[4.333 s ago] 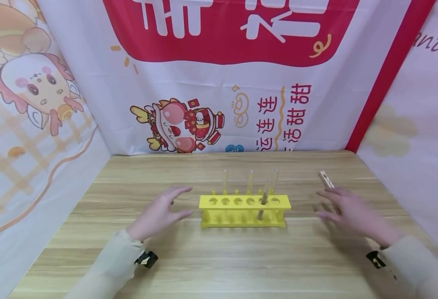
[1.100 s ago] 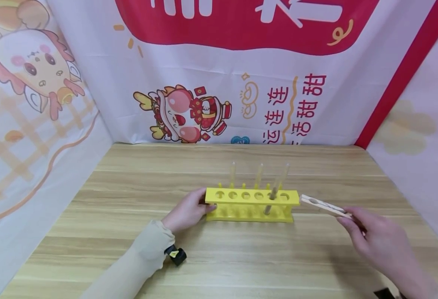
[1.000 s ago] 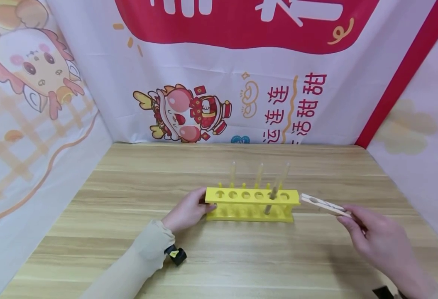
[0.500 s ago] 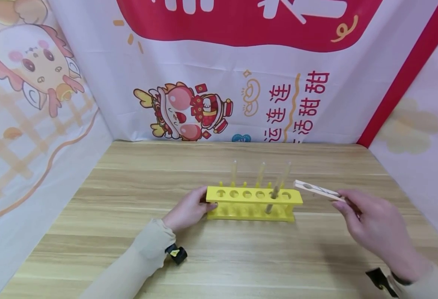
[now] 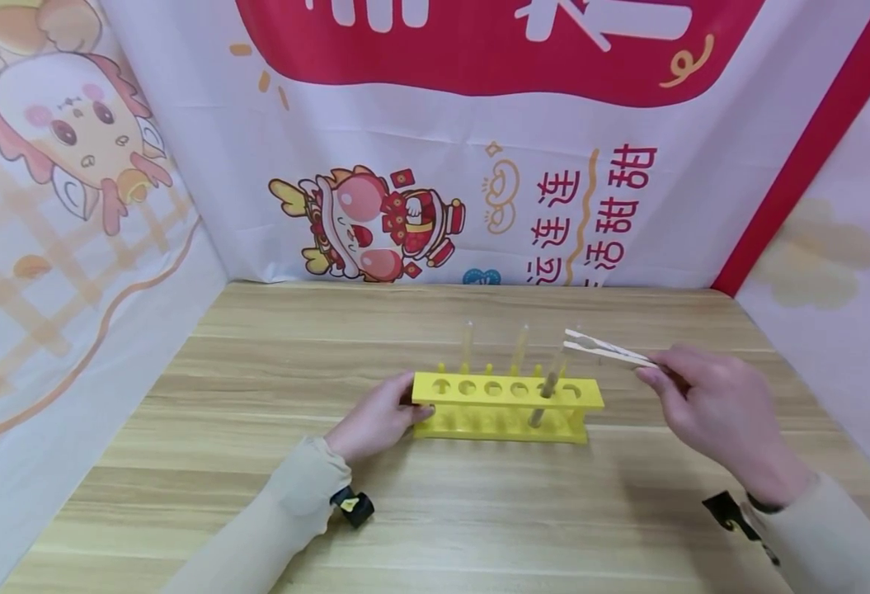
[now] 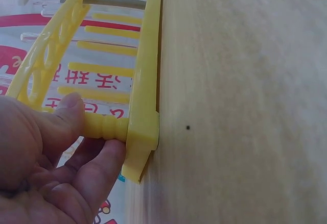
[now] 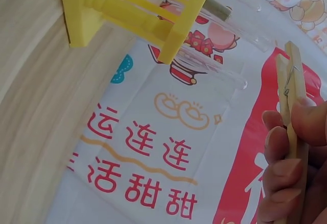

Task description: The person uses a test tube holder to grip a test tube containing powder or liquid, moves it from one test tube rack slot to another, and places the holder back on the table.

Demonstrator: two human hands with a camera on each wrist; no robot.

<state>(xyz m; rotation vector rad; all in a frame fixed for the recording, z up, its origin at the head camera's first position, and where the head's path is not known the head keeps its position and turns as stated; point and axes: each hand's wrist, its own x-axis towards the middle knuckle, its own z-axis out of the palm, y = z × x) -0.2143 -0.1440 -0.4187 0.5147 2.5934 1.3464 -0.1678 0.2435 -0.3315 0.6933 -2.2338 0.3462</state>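
Observation:
A yellow test tube rack (image 5: 479, 399) stands on the table, and my left hand (image 5: 378, 417) grips its left end. Thumb and fingers wrap the rack's end post (image 6: 97, 125) in the left wrist view. My right hand (image 5: 720, 412) pinches the rear of a wooden test tube clamp (image 5: 613, 352) with a wire spring. The clamp's front ends are slightly parted and overlap the top of a test tube (image 5: 551, 381) in the head view; in the right wrist view the clamp (image 7: 296, 96) sits apart from the tubes. That tube leans in a rack hole and holds something greyish-brown.
Clear tubes, among them one tube (image 5: 467, 338) at the left and another tube (image 5: 522, 342) in the middle, stand upside down on pegs behind the rack. A printed cloth (image 5: 405, 124) hangs at the table's (image 5: 316, 330) back edge, with more cloth at both sides.
Both hands were empty at first, the clamp lying on the table. My left hand has since gripped the rack; my right hand took the clamp and has raised it leftward to the tube's top.

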